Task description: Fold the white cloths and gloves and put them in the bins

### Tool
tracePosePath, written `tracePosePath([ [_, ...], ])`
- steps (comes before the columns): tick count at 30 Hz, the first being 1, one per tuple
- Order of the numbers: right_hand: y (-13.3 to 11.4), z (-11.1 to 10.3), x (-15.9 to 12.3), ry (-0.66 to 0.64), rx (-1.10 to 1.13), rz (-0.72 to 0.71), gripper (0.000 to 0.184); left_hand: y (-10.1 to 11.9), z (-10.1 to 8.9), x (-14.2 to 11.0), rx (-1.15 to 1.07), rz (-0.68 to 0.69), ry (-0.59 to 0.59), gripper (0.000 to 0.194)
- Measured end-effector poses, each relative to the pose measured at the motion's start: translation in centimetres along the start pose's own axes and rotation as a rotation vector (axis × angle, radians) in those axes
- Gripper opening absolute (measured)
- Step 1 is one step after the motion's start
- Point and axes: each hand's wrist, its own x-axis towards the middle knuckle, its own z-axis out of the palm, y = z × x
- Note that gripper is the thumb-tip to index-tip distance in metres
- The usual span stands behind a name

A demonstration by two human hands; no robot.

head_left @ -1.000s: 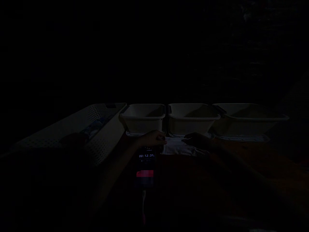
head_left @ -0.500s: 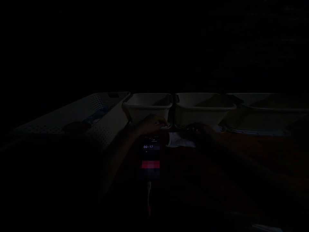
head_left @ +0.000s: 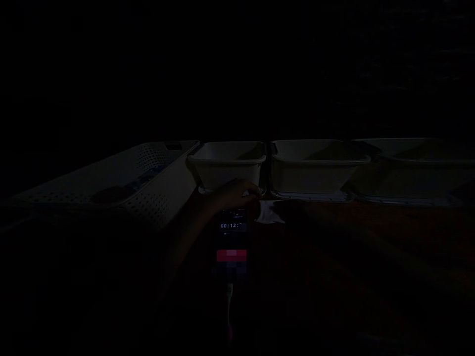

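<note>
White cloth point(head_left: 270, 212): on the table point(head_left: 374, 222), near side of the middle tub point(head_left: 308, 179), right of the phone point(head_left: 232, 241)
Left hand point(head_left: 237, 193): fingers bent by the cloth's far left corner, honestly can't tell if it's pinching anything
Right hand point(head_left: 295, 210): basically a shadow over the cloth's right side, grip's anyone's guess
Cloth feel: probably light, floppy, not fragile, might bunch up
Cloth edges: I'd pinch opposite ends, keep it flat
</note>
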Motion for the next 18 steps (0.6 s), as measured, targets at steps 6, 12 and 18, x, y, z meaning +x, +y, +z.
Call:
tracePosePath([
  [6, -0.6, -0.7, -1.3, -0.111, -0.210, -0.099, 0.051, -0.6, 0.5, -0.1, -0.106, -0.018, -0.094, 0.022],
  [12, -1.4, -0.9, -0.3, -0.086, 0.075, -0.055, 0.038, -0.6, 1.3, -0.1, -0.157, 0.080, -0.214, 0.034],
  [18, -1.7, -1.2, 0.2, -0.073, 0.034, 0.075, 0.024, -0.8, 1.6, 0.0, -0.083, 0.103, -0.245, 0.046],
])
